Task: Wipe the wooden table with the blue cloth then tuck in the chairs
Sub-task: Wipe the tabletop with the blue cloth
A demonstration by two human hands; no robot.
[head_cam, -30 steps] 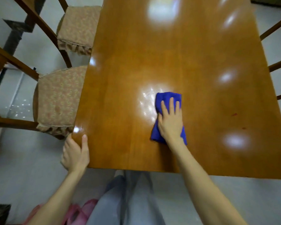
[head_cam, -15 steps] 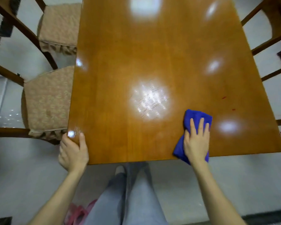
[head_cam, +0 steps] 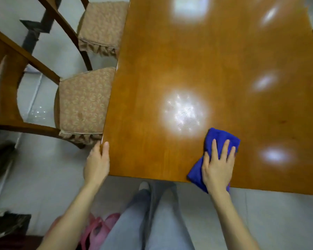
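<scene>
While right hand presses flat, fingers straight, on blue cloth at near edge of wooden table, left hand grips corner, thumb on top. Tip: even pressure, overlapping strokes outward from palm. Cushioned chairs beyond left hand come later imo.

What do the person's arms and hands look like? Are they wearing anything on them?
Both arms are bare as far as the picture shows, with no sleeve on the left forearm or right forearm. The left hand and right hand wear no gloves. I see no rings, watch or bracelet.
</scene>
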